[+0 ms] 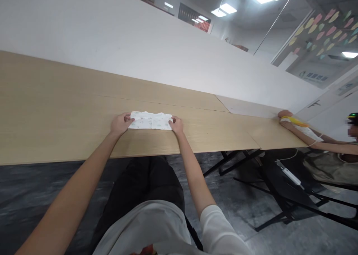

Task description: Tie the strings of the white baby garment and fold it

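A small white printed cloth garment (151, 120), folded into a flat strip, lies on the wooden table (69, 109) in front of me. Its left end is pinched by my left hand (121, 123), thumb on top and fingers curled at the edge. At the other end, my right hand (176, 125) grips the cloth the same way. Small faint prints dot the fabric, and a crease or seam runs down its middle. The fingers' undersides are hidden.
A white wall (117, 38) with glass above borders the table's far side. To the right, another person (332, 147) reaches over the table onto a yellow and white item (298, 122). A black folding chair (288, 188) holds a white power strip (291, 176).
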The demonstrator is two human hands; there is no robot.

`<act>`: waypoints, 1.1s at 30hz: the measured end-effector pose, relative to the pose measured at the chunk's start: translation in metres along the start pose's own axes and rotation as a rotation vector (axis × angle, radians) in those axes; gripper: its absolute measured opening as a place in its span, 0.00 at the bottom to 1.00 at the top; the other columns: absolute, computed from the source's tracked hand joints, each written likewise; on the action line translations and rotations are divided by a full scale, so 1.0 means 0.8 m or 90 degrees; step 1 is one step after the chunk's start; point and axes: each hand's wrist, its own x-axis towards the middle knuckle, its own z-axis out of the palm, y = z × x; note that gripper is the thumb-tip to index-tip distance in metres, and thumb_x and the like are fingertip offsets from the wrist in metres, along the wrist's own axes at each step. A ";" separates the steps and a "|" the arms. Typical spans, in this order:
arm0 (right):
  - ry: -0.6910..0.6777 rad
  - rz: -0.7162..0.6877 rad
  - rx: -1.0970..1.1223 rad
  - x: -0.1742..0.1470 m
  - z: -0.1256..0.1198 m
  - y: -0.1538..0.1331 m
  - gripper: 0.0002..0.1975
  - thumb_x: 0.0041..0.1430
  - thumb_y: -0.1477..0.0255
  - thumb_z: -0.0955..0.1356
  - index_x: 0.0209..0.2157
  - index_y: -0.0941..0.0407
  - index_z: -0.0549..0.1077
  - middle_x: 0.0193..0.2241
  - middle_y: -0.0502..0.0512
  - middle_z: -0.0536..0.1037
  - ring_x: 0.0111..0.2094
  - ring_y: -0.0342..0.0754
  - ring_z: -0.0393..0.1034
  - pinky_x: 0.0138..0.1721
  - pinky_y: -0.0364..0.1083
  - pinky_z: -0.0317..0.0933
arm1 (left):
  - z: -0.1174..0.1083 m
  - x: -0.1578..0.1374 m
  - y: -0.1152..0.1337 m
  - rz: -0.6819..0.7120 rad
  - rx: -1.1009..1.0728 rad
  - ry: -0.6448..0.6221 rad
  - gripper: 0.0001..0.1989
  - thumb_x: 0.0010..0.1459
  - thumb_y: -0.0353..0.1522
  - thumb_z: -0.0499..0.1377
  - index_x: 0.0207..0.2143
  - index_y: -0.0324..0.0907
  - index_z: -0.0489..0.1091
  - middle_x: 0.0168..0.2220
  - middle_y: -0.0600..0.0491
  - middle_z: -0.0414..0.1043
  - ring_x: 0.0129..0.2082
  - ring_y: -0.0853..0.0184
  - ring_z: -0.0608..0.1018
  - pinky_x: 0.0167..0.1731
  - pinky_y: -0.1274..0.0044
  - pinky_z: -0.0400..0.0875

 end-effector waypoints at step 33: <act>-0.035 0.017 -0.050 -0.009 -0.009 -0.009 0.17 0.63 0.73 0.67 0.52 0.59 0.78 0.46 0.59 0.82 0.48 0.51 0.76 0.54 0.45 0.65 | -0.003 -0.004 0.000 0.023 0.057 -0.032 0.31 0.56 0.48 0.56 0.56 0.40 0.73 0.45 0.46 0.78 0.45 0.57 0.78 0.48 0.70 0.69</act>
